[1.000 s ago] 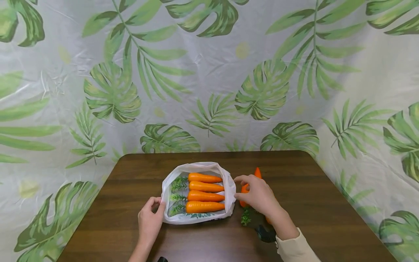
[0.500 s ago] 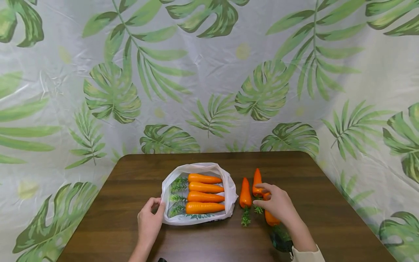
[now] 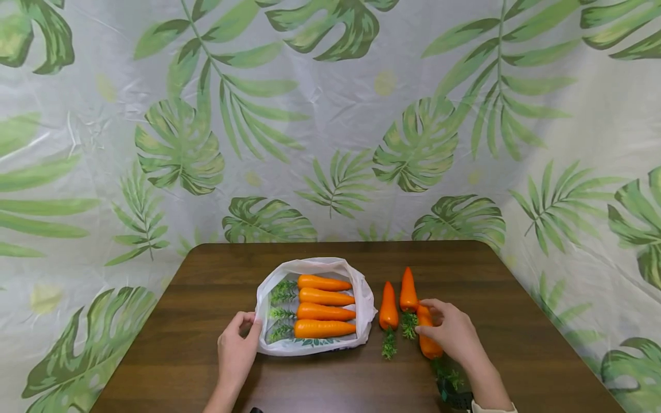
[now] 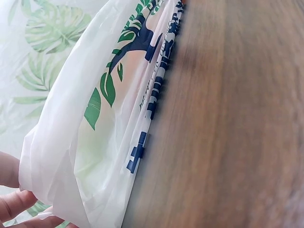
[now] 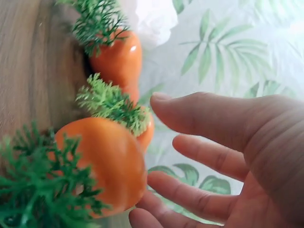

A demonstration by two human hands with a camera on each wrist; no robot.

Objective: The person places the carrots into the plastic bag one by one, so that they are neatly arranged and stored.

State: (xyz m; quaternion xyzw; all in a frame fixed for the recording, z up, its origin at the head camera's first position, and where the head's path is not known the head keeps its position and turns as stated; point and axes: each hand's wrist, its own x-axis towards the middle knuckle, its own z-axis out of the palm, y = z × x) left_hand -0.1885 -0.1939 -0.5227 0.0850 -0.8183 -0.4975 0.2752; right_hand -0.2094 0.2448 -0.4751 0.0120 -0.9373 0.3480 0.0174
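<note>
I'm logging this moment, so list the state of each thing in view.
White bag: mouth open
Four bagged carrots: lying side by side
Left loose carrot: lying down, leafy top on
Far loose carrot: lying down, leafy top on
Near loose carrot: lying down, leafy top on
Left hand: gripping the bag's edge
Right hand: thumb and fingers apart at near carrot, contact unclear

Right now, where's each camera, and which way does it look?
Head: on the head, facing forward-down at the white bag; left hand and right hand show.
Left wrist: worn there, facing along the bag's printed side; left fingers show.
Right wrist: worn there, facing across loose carrots toward the leafy backdrop; right thumb, fingers show.
Head and right wrist views share the loose carrots.
</note>
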